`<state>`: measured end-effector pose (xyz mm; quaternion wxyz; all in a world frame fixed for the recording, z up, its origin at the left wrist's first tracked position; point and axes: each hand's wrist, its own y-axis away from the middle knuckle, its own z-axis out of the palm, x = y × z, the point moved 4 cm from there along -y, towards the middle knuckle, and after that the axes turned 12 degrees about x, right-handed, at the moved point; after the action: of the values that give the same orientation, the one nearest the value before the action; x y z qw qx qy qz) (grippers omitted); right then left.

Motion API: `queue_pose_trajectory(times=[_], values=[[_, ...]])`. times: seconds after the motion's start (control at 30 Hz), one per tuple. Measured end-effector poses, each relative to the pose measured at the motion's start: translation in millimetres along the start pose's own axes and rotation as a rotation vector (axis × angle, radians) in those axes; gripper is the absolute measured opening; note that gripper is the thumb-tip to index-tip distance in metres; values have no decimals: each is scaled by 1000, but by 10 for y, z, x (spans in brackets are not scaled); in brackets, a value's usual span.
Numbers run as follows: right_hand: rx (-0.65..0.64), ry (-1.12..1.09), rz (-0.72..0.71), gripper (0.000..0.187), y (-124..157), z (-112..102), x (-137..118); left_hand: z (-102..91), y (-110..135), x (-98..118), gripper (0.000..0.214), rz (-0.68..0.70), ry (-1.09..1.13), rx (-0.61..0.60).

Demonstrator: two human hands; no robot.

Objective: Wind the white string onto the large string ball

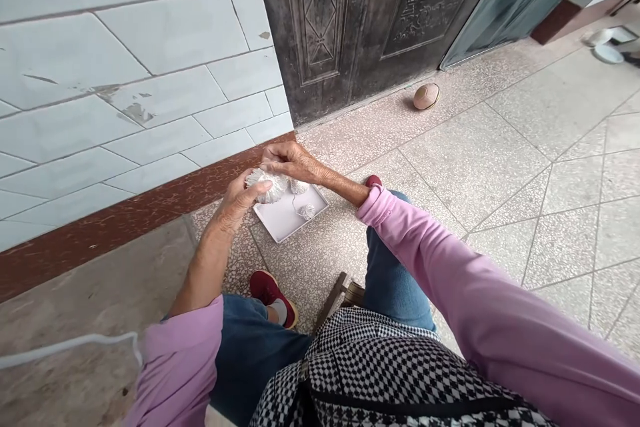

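My left hand [237, 199] is wrapped round a white ball [271, 187] with a ridged surface, perhaps wound yarn, its thumb lying across the front. Over the ball's upper edge, my right hand [293, 161] has its fingers pinched together; what they hold, if anything, is too small to make out. Below both hands a shallow white tray [281, 230] lies on the floor. In it sit a small white ball [307, 211] and another white ball [299, 187] partly covered by my right hand, with a thin strand running between them.
A tiled wall [165, 93] with a brown skirting stands close on the left, and a dark carved door [345, 27] is ahead. A tan ball [427, 97] lies by the door. My red shoe [274, 293] is near the tray. A white cord [70, 344] is at lower left.
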<state>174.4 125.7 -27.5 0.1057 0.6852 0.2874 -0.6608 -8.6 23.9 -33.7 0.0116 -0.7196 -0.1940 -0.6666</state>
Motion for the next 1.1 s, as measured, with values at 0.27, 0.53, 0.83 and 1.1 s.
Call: queue_pose_trajectory(times=[0.27, 0.53, 0.83, 1.1], values=[[23, -160, 108, 50, -209, -188, 300, 87, 119, 136, 80, 7, 258, -136], [15, 249, 79, 49, 44, 50, 98, -11, 17, 207, 76, 95, 374, 79], [-325, 230, 9, 44, 264, 321, -98, -218, -198, 45, 82, 129, 307, 374], [-80, -130, 137, 50, -39, -72, -96, -89, -55, 112, 79, 87, -33, 104]])
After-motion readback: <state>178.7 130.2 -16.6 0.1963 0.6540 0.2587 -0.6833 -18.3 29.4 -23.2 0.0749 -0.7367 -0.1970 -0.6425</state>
